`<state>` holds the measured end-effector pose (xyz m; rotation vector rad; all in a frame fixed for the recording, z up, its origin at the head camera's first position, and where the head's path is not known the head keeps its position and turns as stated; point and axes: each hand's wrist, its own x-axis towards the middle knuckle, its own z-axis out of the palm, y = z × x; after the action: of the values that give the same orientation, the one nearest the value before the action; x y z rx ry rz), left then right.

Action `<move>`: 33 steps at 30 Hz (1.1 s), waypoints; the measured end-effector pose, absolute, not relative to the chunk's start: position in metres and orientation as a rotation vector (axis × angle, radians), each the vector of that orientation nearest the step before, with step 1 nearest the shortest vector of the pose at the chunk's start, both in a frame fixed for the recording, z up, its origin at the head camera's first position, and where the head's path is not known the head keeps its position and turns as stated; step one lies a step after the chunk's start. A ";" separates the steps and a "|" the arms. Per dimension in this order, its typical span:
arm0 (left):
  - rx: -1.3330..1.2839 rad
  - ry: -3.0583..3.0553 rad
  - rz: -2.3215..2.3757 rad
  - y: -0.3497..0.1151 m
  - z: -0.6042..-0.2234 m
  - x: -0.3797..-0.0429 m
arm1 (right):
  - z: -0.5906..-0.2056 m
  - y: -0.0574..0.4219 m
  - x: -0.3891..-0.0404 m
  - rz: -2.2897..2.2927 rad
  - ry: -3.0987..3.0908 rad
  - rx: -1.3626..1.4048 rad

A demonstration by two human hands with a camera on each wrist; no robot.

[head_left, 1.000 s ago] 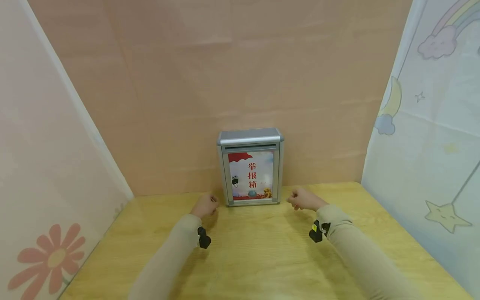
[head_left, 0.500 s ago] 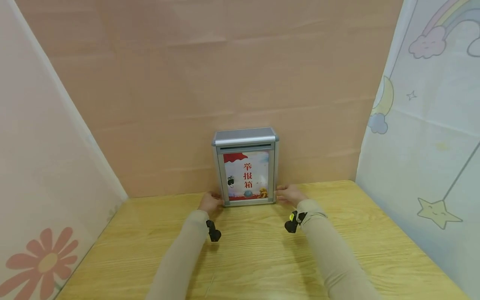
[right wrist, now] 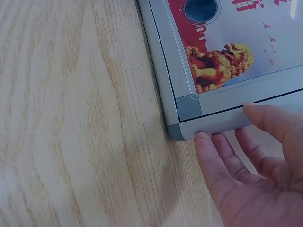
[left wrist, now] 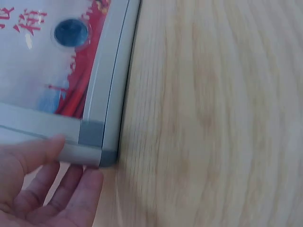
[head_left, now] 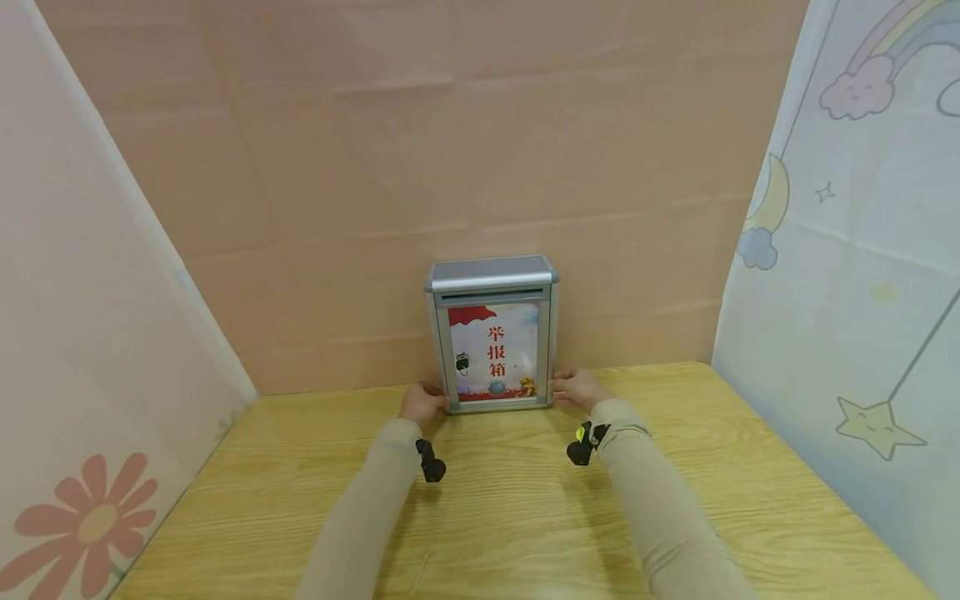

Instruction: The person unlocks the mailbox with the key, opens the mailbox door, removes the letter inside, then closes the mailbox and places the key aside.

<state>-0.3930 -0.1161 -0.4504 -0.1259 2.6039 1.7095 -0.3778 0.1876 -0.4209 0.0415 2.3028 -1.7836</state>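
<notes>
A silver-grey metal report box (head_left: 487, 290) with a slot near its top stands upright at the back of the table. Red characters mark its white front panel, and a small padlock (head_left: 462, 362) with a ring hangs at the panel's left. My left hand (head_left: 422, 402) grips the lower left side, its thumb on the front frame and its fingers along the side in the left wrist view. On the lower right, my right hand (head_left: 579, 388) holds the opposite side; in the right wrist view its thumb (right wrist: 270, 116) lies on the front edge and its fingertips meet the side wall.
The box stands on a wood-grain table (head_left: 495, 500), close to a plain peach backdrop (head_left: 337, 167). Printed cloth hangs on both sides, a flower (head_left: 96, 525) on the left and a star (head_left: 877, 425) on the right. Each wrist wears a black camera (head_left: 431, 461).
Both hands have moved inward from beside the box to its lower sides and taken hold of it. The view has shifted slightly; over the last half second almost nothing moved.
</notes>
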 end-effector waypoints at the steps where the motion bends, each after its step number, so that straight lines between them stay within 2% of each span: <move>1: -0.129 2.617 1.708 -0.116 -0.450 -0.393 | -0.421 0.188 -0.378 -1.776 2.304 0.026; 15: -0.073 2.488 1.839 -0.118 -0.451 -0.396 | -0.426 0.210 -0.394 -1.687 2.236 -0.207; 33: -0.190 2.370 1.883 -0.119 -0.445 -0.394 | -0.422 0.209 -0.403 -1.575 2.290 -0.206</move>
<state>-0.3941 -0.1186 -0.4451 -0.1897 2.3695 1.8833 -0.4029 0.2092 -0.4215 -0.2064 2.2903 -1.5754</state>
